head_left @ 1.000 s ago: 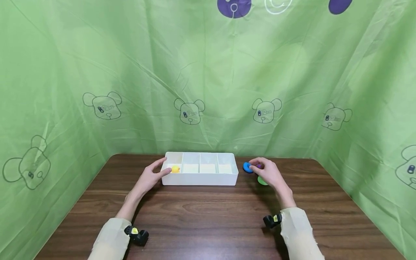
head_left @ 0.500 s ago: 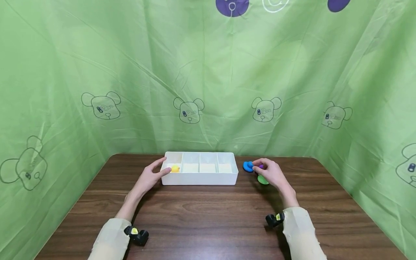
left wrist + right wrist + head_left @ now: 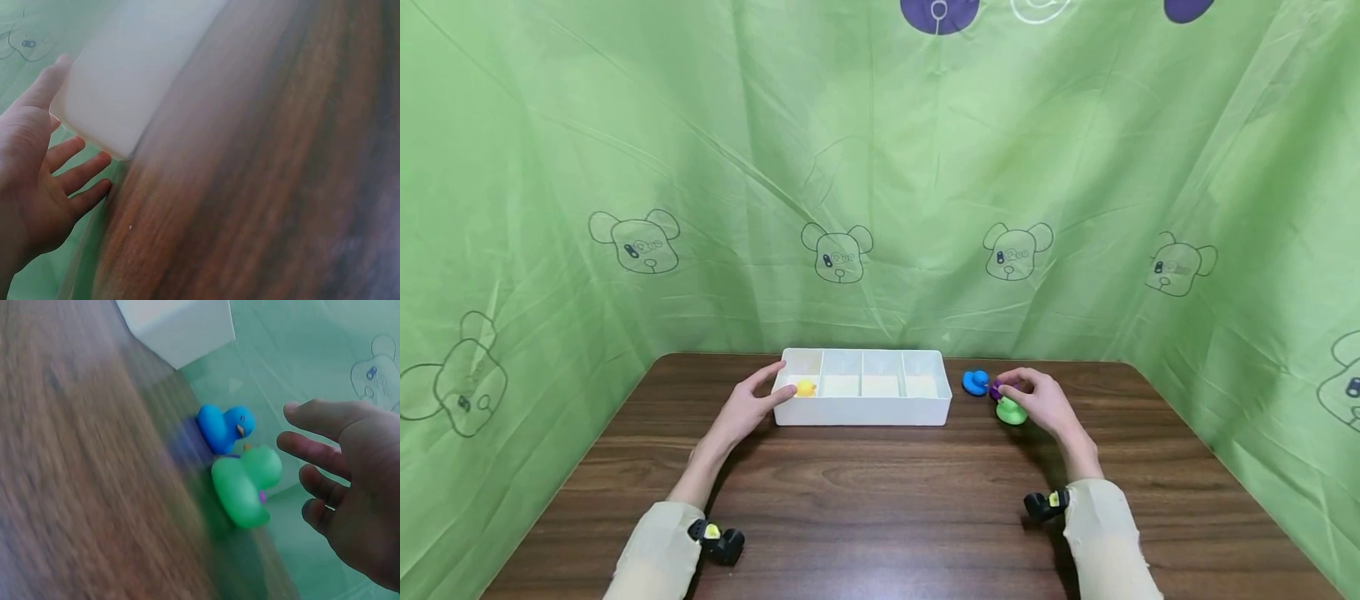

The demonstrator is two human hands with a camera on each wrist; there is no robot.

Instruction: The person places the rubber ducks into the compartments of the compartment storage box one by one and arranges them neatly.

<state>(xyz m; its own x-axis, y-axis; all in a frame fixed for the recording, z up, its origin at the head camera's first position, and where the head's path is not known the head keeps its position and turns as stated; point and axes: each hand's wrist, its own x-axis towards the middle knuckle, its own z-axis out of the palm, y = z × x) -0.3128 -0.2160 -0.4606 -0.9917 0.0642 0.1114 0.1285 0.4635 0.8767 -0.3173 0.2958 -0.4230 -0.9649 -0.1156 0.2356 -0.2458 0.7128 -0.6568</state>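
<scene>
Head view: a white box (image 3: pixel 861 412) with four compartments stands on the brown table (image 3: pixel 850 508), just below the centre of the frame. A yellow duck (image 3: pixel 806 388) sits in its leftmost compartment.

Left hand (image 3: pixel 745 412), left of centre: fingers loosely extended, thumb well spread from them, resting against the box's left end. Whether the thumb tip touches the yellow duck cannot be told.

Right hand (image 3: pixel 1045 404), right of centre: thumb and fingers part-bent with a gap between them, nothing gripped, poised over three ducks to the right of the box. The blue duck (image 3: pixel 975 382) is nearest the box, the green duck (image 3: pixel 1011 411) lower right of it, and the purple duck (image 3: pixel 996 390) between, partly hidden. In the right wrist view, the fingertips stand clear of the blue and green ducks at centre.

Green cloth (image 3: pixel 880 167) fills the upper frame.
</scene>
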